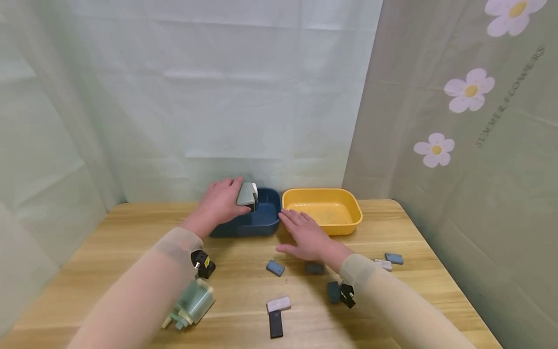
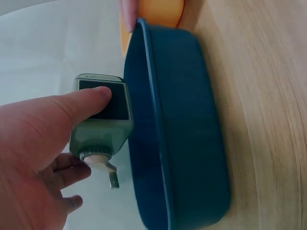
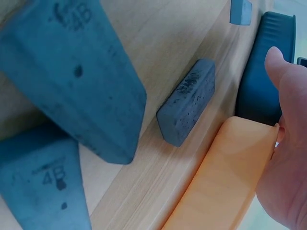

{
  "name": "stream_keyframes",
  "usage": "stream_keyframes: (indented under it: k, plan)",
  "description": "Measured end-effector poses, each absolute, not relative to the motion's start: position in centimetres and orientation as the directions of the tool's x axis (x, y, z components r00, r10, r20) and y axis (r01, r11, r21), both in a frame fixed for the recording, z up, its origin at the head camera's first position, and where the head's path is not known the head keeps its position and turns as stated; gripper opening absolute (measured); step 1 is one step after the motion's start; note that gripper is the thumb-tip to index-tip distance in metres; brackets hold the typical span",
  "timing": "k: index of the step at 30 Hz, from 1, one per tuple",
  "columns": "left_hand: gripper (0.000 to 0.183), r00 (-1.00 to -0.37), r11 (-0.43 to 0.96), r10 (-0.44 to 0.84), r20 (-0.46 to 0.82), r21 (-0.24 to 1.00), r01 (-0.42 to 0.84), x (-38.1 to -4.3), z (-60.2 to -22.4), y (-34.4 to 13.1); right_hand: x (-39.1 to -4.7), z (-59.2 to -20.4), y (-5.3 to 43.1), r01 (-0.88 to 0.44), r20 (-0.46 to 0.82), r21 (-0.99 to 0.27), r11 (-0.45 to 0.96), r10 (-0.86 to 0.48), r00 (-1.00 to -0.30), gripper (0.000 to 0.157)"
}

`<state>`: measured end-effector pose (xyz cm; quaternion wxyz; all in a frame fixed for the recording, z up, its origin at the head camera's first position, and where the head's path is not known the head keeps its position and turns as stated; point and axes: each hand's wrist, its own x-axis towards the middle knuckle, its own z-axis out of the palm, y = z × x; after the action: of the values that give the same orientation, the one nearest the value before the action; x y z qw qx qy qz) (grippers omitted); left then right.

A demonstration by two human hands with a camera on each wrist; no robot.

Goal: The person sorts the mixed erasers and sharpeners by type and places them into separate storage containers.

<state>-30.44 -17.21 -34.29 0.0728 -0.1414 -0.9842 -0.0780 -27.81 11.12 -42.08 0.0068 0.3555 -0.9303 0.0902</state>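
Note:
My left hand (image 1: 220, 202) grips a green hand-crank pencil sharpener (image 1: 246, 195) above the blue bin (image 1: 250, 230). In the left wrist view, the thumb presses the dark window of the sharpener (image 2: 103, 132), and its crank hangs at one end. My right hand (image 1: 307, 238) has its fingers extended, with the fingertips at the rims where the blue bin meets the yellow bin (image 1: 335, 229). Below that hand lie a dark grey eraser (image 1: 315, 268) and another dark eraser (image 1: 333, 292). The right wrist view shows large erasers (image 3: 91, 81) marked 4B up close.
A second green sharpener-like object (image 1: 194, 303) lies near my left forearm. A blue eraser (image 1: 275, 268), a white eraser (image 1: 278, 304) and a black eraser (image 1: 276, 324) are mid-table. At right lie a blue eraser (image 1: 394, 258) and a white one (image 1: 383, 264). Curtains stand behind the table.

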Motion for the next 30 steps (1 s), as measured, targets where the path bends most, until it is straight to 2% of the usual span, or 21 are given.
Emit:
stream_keyframes:
  k: [19, 30]
  plan:
    - [0.093, -0.955, 0.944, 0.271, 0.120, 0.160, 0.288, -31.1, -36.6, -14.9, -28.4, -43.1, 11.6, -0.685, 0.106, -0.158, 0.711, -0.678, -0.727, 0.098]
    - [0.095, -0.968, 0.951, 0.249, 0.045, 0.176, 0.253, -32.1, -38.3, -14.0, -27.5, -41.6, 11.3, -0.677, 0.078, -0.144, 0.721, -0.674, -0.734, 0.094]
